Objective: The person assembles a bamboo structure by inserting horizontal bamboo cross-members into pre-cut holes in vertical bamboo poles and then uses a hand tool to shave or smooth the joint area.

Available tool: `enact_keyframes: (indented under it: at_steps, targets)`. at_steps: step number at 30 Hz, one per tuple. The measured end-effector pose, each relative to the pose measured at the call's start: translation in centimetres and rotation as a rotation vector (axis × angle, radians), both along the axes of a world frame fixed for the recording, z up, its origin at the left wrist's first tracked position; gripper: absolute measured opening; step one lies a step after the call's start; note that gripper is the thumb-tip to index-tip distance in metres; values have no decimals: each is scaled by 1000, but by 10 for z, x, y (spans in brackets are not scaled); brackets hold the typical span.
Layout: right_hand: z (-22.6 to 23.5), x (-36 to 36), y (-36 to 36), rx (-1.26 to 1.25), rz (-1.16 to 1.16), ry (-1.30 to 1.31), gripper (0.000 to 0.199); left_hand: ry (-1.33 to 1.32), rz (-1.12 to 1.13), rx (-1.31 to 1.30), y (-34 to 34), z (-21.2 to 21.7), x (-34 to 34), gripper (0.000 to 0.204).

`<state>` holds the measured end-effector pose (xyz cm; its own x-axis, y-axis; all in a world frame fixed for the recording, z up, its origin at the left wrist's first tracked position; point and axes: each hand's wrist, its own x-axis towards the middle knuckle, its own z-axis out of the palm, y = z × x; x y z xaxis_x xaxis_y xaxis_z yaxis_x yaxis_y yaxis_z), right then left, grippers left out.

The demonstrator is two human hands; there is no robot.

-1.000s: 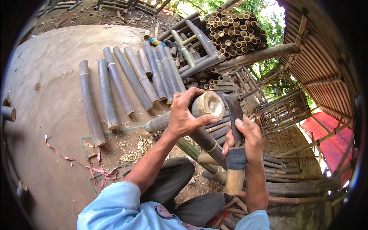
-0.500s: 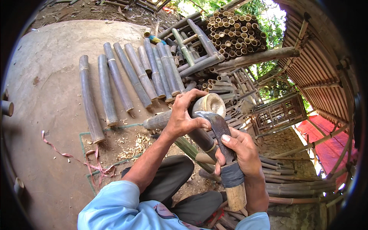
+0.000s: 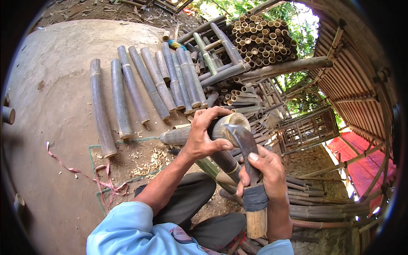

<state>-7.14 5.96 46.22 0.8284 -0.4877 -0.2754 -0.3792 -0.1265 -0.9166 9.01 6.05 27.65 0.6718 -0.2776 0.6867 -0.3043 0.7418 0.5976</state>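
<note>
Beyond the bamboo piece [image 3: 199, 132] we hold lies a row of cut bamboo lengths [image 3: 140, 91] on the concrete floor [image 3: 51, 85]; shavings [image 3: 148, 159] lie just below it. Our left hand [image 3: 204, 136] wraps tightly round the piece, hiding its middle. Our right hand [image 3: 263, 170] grips a curved knife [image 3: 244, 142], blade against the piece's pale cut end.

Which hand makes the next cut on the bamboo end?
Likely right: the right hand grips the knife, whose blade sits at the bamboo end. The left hand is busy steadying the bamboo.
</note>
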Motion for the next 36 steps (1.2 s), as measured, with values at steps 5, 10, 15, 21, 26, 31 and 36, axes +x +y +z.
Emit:
enact_keyframes:
  at_steps: [5,10,15,21,26,31,36]
  targets:
    - [9,3,12,52,21,94,25,-12,-15,12,0,-1,0,92]
    - [7,6,17,48,-7,89,25,29,-12,-12,4,3,0,85]
    - [-1,11,5,-53,-48,-32,24,138,-88,73,7,8,-3,68]
    - [-20,2,-40,68,-168,-486,26,68,-40,7,5,8,-5,73]
    - [-33,-29,-88,242,-205,-587,30,-56,139,-30,1,25,-13,84]
    - [-71,-32,-92,338,-89,-536,32,-195,267,185,20,44,-25,73]
    - [-95,-24,-96,404,89,-532,34,-168,134,217,36,38,-28,105]
